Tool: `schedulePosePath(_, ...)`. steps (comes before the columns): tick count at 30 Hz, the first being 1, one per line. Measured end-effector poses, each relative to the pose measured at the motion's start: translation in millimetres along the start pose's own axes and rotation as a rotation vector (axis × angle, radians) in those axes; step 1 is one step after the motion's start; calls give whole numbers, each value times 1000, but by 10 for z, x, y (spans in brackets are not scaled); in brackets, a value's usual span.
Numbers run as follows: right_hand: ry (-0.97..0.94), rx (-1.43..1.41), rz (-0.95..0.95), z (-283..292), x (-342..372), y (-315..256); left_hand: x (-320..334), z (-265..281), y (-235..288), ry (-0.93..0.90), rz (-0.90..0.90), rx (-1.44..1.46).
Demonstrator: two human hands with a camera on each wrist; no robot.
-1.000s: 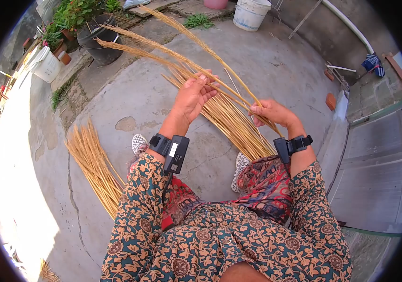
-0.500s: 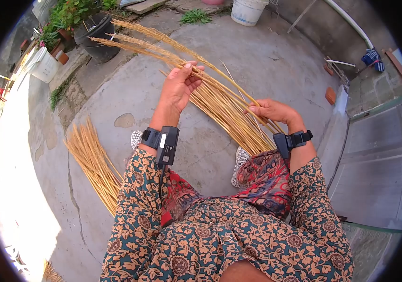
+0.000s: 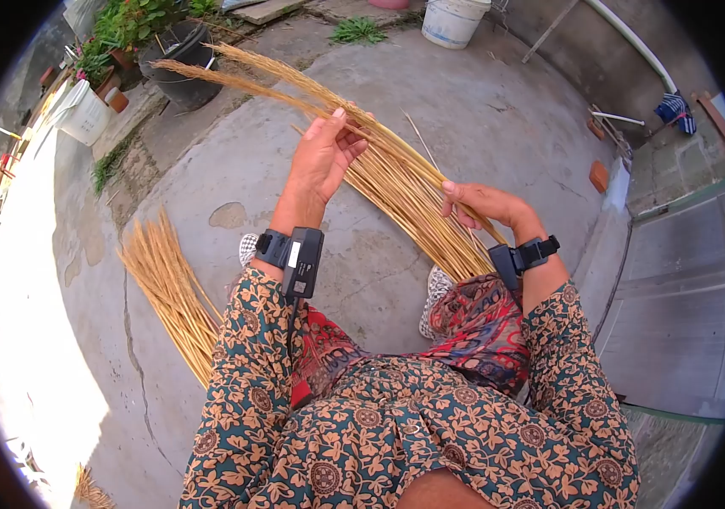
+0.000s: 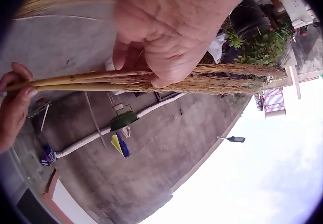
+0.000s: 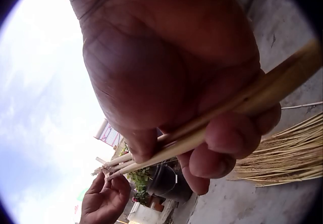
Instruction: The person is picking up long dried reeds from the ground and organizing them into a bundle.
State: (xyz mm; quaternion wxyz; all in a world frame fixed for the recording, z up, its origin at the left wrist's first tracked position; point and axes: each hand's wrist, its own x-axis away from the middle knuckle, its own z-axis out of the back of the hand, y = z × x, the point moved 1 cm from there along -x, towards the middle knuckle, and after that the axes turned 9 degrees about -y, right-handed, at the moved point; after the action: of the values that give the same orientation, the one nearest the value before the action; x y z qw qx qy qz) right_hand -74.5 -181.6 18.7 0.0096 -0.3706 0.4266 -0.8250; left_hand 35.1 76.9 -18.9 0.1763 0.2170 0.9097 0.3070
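A few dry broomcorn stalks [image 4: 75,79] with feathery heads stretch between both hands. Just below the heads, my left hand [image 3: 320,157] pinches them between thumb and fingers. Farther down the stems, my right hand [image 3: 496,204] grips them, thumb on top and fingers curled beneath, as the right wrist view shows. In the left wrist view the stems run side by side and the heads [image 4: 227,77] fan out past the left hand. Below the hands, a large pile of similar stalks [image 3: 418,216] slants across the ground, its lower end by the right leg.
A smaller bundle of stalks [image 3: 172,293] lies left of the legs. Beyond stand a black bucket [image 3: 183,85] beside plants, a white bucket [image 3: 451,24] at the back and another white bucket [image 3: 83,117] at left. A brick [image 3: 598,176] lies near the right wall.
The stalk that arced apart from the others has come down alongside them, so the held stems now lie close together. My left hand has shifted slightly left; the right hand stays nearly in place.
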Motion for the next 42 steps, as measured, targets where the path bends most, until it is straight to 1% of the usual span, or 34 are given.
schedulePosePath(1,-8,4,-7,26,-6,29,6,-17,15,-25,-1,20)
schedulePosePath(4,22,37,-58,22,20,19,36,-102,60,72,47,-109)
schedulePosePath(7,62,85,-158,-40,24,-18,-2,106,-83,136,119,-195)
schedulePosePath(10,118,27,118,-33,-43,27,10,49,-91,170,85,-159)
schedulePosePath(13,286,266,251,-65,-100,-47,-3,73,-122,199,103,-143)
schedulePosePath(16,530,628,382,-155,-128,-62,-7,88,-170,281,68,-98)
schedulePosePath(19,467,599,194,-173,-61,-212,-17,35,-153,266,28,-56)
schedulePosePath(22,496,623,222,-180,-53,-180,-23,42,-165,164,67,-104)
schedulePosePath(25,475,453,234,-151,-13,-185,-17,15,-162,157,57,-84)
schedulePosePath(28,357,171,183,-67,4,-143,-13,-3,-164,147,45,-66)
schedulePosePath(31,311,101,136,-41,29,-173,1,19,-187,149,52,-17)
schedulePosePath(37,243,-147,99,-133,92,-268,15,2,-202,219,65,-46)
schedulePosePath(40,223,-166,111,-92,76,-215,0,-6,-196,241,67,-54)
schedulePosePath(42,156,-125,116,-70,119,-229,-7,-1,-209,258,48,-71)
